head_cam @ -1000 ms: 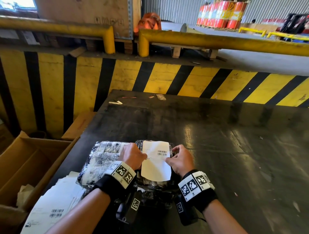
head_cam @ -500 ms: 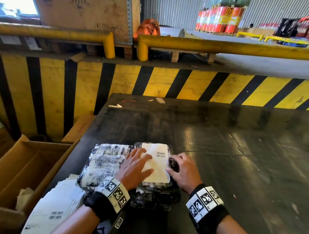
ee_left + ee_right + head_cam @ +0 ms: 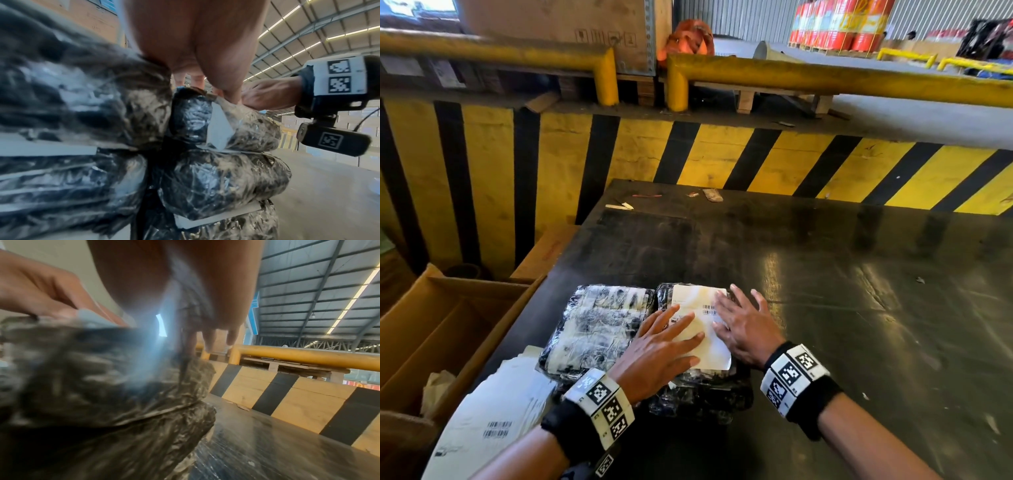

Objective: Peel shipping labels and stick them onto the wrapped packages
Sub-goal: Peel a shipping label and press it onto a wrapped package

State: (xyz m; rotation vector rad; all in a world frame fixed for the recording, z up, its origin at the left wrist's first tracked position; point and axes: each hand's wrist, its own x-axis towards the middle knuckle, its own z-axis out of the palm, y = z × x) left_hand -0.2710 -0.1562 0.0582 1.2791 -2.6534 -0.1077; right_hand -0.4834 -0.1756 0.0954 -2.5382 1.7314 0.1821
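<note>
Two stacks of black plastic-wrapped packages stand side by side on the dark table's near left part. On the right stack's top package [image 3: 705,387] lies a white shipping label [image 3: 697,308] with barcodes. My left hand [image 3: 661,346] lies flat on the label's left half, fingers straight and spread. My right hand [image 3: 746,325] presses flat on the label's right edge, fingers spread too. The left stack's top package [image 3: 599,325] has no hand on it. In the left wrist view the stacked packages [image 3: 222,178] show white label edges between layers.
A pile of white label sheets [image 3: 493,421] lies at the table's near left corner. An open cardboard box [image 3: 441,329] stands left of the table. Small scraps [image 3: 712,194] lie at the far edge, before a yellow-black striped barrier [image 3: 808,164].
Both hands went from pinching the label's side edges to lying flat on it. The right hand slid further up along the label's right edge.
</note>
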